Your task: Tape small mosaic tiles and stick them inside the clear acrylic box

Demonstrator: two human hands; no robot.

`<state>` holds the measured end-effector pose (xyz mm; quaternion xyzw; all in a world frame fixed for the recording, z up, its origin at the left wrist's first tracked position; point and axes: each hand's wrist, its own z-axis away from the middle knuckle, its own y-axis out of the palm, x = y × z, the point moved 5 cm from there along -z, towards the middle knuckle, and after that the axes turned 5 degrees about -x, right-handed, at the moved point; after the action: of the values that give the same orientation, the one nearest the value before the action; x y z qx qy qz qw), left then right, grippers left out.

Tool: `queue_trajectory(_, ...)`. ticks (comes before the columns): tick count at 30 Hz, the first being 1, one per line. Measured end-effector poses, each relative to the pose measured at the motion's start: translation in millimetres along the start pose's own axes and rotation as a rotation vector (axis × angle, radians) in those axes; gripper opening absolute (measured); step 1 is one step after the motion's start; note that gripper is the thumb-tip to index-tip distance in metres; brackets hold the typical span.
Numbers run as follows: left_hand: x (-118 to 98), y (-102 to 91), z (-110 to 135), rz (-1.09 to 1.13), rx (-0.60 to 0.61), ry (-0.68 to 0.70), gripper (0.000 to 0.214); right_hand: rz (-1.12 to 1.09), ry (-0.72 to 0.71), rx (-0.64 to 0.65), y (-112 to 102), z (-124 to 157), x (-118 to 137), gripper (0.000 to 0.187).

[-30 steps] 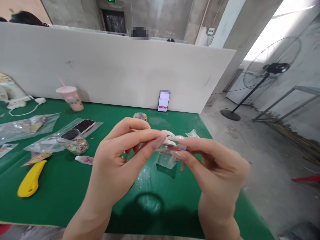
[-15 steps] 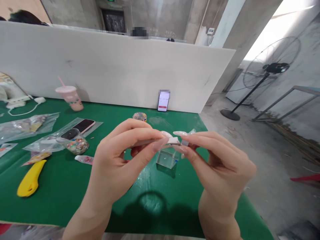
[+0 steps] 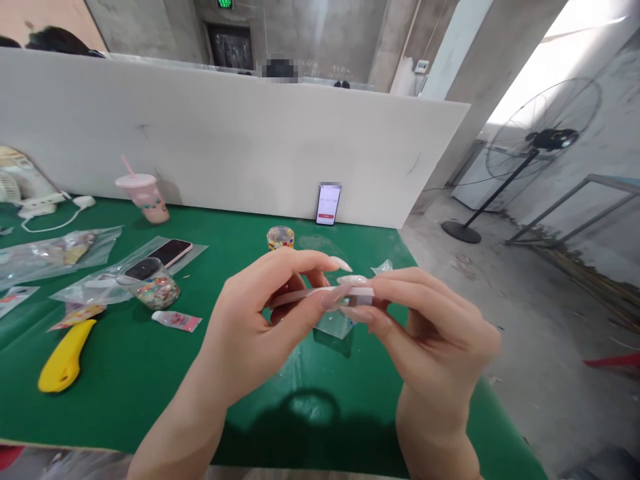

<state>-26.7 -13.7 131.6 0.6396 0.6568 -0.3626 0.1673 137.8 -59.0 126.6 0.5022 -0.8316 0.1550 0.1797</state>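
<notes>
Two hands closer; one pale piece

pink cup, propped phone, standing fan

"EXIT" was legible on the green exit sign, far beyond and left of the grip. Digits on the smartphone, beyond the grip, and print on the cosmetic-style tube, left of it, were too blurred to read.
</notes>
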Motion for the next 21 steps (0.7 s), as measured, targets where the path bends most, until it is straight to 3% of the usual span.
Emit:
queue_trajectory(5, 4, 2.5, 0, -0.027, 0.046, 0.044, 0.026, 0.022, -0.007, -0.007, -1, 0, -1, 0.026)
queue_trajectory(11, 9, 7.4, -3, 0.151, 0.186, -0.145, 0.017, 0.037, -0.036, 0.000, 0, 2, 3, 0.027)
queue_trajectory(15, 8, 2.7, -6, 0.209, 0.141, -0.221, 0.009, 0.072, -0.052, -0.015, -2, 2, 9, 0.026)
queue_trajectory(21, 2, -10.8, -10, 0.127, 0.203, -0.137, 0.013, 0.085, -0.012, -0.008, -4, 3, 11, 0.023)
